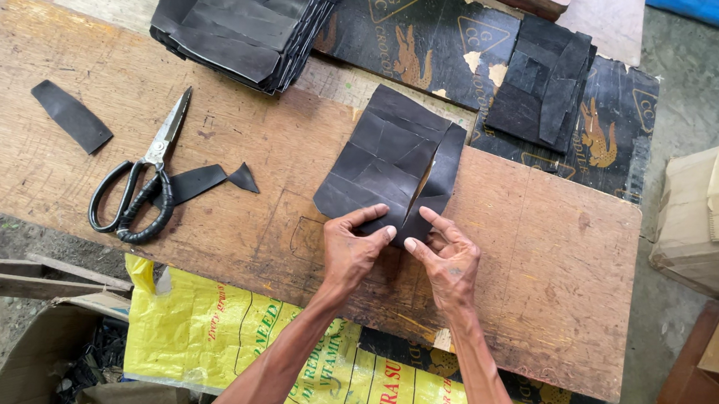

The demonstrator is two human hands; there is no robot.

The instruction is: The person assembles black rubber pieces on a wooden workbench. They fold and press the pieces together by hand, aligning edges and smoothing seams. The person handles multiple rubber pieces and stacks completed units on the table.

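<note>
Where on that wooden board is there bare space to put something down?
The board's right end, beyond the right hand, is bare. So is the near-left stretch below the scissors. Crowded: the far edge, with black sheet stacks, and the middle, where both hands hold a folded black piece.

One scissors (137, 179); two black stacks (246, 12) (541, 80) at bench far edge; one folded sheet (390, 162); three scraps (71, 116) (198, 182) (244, 178); two hands (351, 247) (451, 261).

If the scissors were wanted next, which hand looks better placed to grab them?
Probably the left hand. The scissors lie on the board to its side, while the right hand would have to cross over the black sheet both hands pinch.
</note>
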